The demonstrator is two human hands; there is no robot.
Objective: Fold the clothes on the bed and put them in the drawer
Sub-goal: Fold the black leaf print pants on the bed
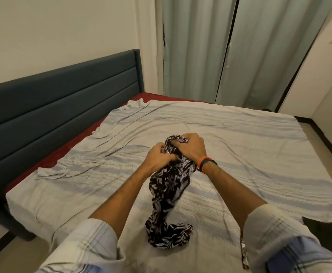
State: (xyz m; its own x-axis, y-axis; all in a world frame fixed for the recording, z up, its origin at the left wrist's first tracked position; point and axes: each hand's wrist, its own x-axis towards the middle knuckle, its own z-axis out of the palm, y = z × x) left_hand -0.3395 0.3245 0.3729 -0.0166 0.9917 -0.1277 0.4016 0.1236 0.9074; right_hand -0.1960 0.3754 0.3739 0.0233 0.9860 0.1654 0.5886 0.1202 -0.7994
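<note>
A black garment with a white leaf print (168,196) hangs bunched above the middle of the bed (249,146). Its lower end lies crumpled on the striped grey sheet near the front edge. My left hand (160,157) grips the bunched top of the garment from the left. My right hand (188,147), with an orange and black band at the wrist, grips the same top from the right, fingers curled into the cloth. The two hands almost touch. No drawer is in view.
A dark blue padded headboard (58,95) runs along the left side of the bed. Pale green curtains (230,50) hang behind the far edge. A dark cloth (326,231) lies at the bed's right front corner. A patterned strip (244,251) hangs by my right sleeve.
</note>
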